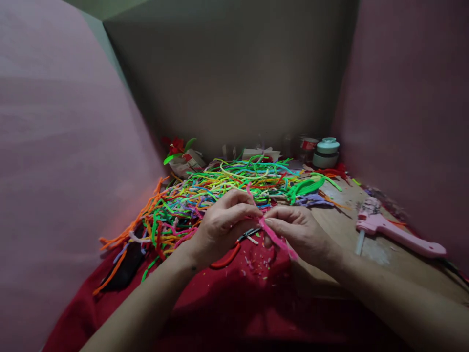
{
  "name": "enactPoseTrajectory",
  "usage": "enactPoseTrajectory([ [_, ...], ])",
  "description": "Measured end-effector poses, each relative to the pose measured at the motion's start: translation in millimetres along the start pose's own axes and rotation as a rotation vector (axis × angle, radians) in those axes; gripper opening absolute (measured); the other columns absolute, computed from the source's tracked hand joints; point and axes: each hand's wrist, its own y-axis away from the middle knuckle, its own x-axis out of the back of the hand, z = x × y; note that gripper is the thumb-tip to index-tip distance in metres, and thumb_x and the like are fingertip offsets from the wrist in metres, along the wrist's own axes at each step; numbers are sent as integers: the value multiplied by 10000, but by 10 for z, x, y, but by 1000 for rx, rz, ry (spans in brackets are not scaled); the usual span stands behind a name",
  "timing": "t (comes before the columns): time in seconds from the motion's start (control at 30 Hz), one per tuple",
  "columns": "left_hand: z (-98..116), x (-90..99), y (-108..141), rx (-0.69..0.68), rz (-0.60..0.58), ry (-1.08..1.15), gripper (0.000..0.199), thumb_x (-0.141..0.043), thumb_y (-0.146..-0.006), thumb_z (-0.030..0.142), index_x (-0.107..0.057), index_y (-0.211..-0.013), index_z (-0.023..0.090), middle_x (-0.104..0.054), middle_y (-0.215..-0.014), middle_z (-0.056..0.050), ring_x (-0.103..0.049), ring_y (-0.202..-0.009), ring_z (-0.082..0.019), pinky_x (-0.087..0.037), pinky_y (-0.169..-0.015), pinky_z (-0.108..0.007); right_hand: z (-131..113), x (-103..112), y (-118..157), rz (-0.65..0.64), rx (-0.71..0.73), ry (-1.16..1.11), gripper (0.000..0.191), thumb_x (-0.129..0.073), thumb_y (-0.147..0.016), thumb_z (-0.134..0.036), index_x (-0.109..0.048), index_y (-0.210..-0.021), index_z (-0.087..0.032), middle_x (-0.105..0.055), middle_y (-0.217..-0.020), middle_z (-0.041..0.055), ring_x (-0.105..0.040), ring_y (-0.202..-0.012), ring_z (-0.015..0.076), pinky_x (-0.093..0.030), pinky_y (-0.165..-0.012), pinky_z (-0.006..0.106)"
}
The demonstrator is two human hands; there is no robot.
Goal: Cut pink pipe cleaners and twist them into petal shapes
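Observation:
Between my two hands is a pink pipe cleaner (277,239), its fuzzy end hanging down to the right. My left hand (229,218) is closed, thumb and fingers pinching it near its middle, and a pink tip pokes up above the knuckles. Close against it, my right hand (295,227) pinches the same pipe cleaner. Just under my left hand lie pliers or cutters with red handles (227,258) and dark metal jaws, partly hidden by that hand. Small coloured bits of fluff (262,264) are scattered on the red cloth (220,303) below.
A big heap of many-coloured pipe cleaners (205,188) spreads beyond my hands. On the board (331,215) at right lies a pink hot glue gun (395,230) with a glue stick. A teal-lidded jar (326,152) and a red flower (176,146) stand near the back wall.

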Motion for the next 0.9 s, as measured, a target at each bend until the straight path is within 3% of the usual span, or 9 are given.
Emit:
enactPoseTrajectory([
  [0.1,33,-27,-10,-16,-67,-89,100,-534,-838,184,-607,-774,162,-579,-839,-37,-500,-831,-135,-404,-773,-279,-6,-11,20,-25,-44,12,247,-570,-801,-345,-590,-646,-154,-591,-545,1,-492,-481,89,-396,-497,224],
  [0.2,57,-82,-25,260,-176,60,191,-471,-859,233,-501,-687,154,-500,-691,3,-434,-668,-113,-373,-637,-250,14,-29,55,9,27,156,247,-524,-819,-318,-579,-638,-160,-567,-533,0,-460,-469,90,-372,-478,224],
  [0.27,44,-139,-25,495,-242,288,228,-450,-862,288,-449,-675,158,-410,-627,36,-367,-576,-90,-330,-549,-223,45,-37,81,90,160,372,216,-503,-819,-264,-591,-650,-163,-535,-534,-4,-437,-484,93,-350,-484,226],
  [0.33,12,-195,-18,617,-279,479,240,-465,-851,338,-441,-695,157,-378,-630,47,-338,-560,-78,-307,-525,-208,74,-38,95,172,274,578,190,-497,-816,-227,-612,-679,-164,-506,-542,-5,-428,-508,100,-342,-504,234],
  [0.4,-21,-231,-12,629,-256,523,238,-477,-843,349,-449,-713,152,-388,-656,44,-346,-586,-78,-308,-536,-203,83,-28,86,192,275,619,182,-499,-823,-233,-621,-705,-165,-511,-562,1,-443,-530,108,-351,-518,238],
  [0.57,-57,-226,-5,619,-113,383,220,-463,-856,325,-472,-724,149,-422,-661,40,-376,-605,-81,-325,-558,-205,41,27,-3,38,-53,186,259,-534,-823,-351,-589,-661,-156,-592,-570,11,-514,-518,110,-412,-536,238],
  [0.7,-71,-243,21,601,-39,355,188,-479,-849,295,-503,-735,148,-444,-649,42,-389,-590,-78,-341,-573,-207,81,58,-43,20,-166,35,306,-581,-796,-400,-589,-635,-140,-592,-541,8,-495,-457,91,-400,-486,223],
  [0.8,-82,-258,42,574,-25,313,173,-477,-848,264,-542,-739,147,-489,-674,29,-436,-638,-87,-355,-613,-210,127,60,-32,37,-184,84,329,-573,-803,-410,-568,-609,-145,-586,-529,10,-486,-443,93,-389,-465,226],
  [0.9,-109,-241,49,601,-113,309,207,-490,-836,276,-510,-675,146,-451,-627,40,-406,-595,-80,-329,-558,-202,130,58,1,55,-77,356,297,-532,-841,-340,-578,-613,-156,-574,-527,4,-484,-463,100,-389,-481,235],
])
